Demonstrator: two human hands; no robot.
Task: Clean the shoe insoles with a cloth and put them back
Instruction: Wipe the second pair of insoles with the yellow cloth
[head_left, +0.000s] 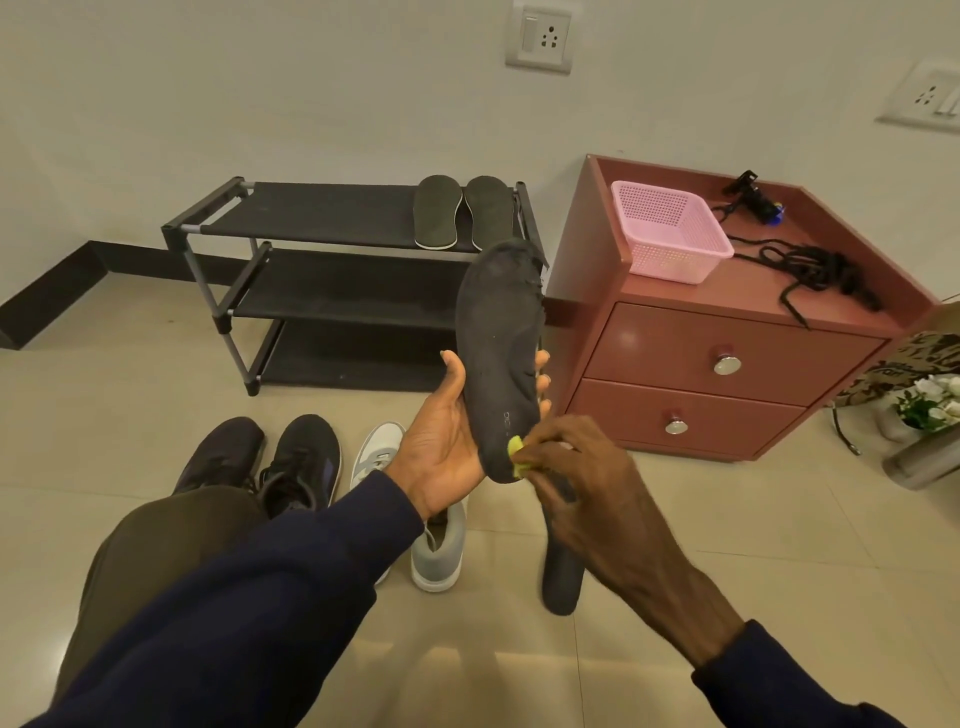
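Head view: illegible print (507, 419) on insole (498, 358)

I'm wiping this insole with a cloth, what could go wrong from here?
The insole looks frayed at its toe edge; the cloth could snag there and tear it more.
The left hand holds only its lower half, so it may bend or slip as the right hand rubs.
The floor insole and rack insoles lie loose; they could get swapped.
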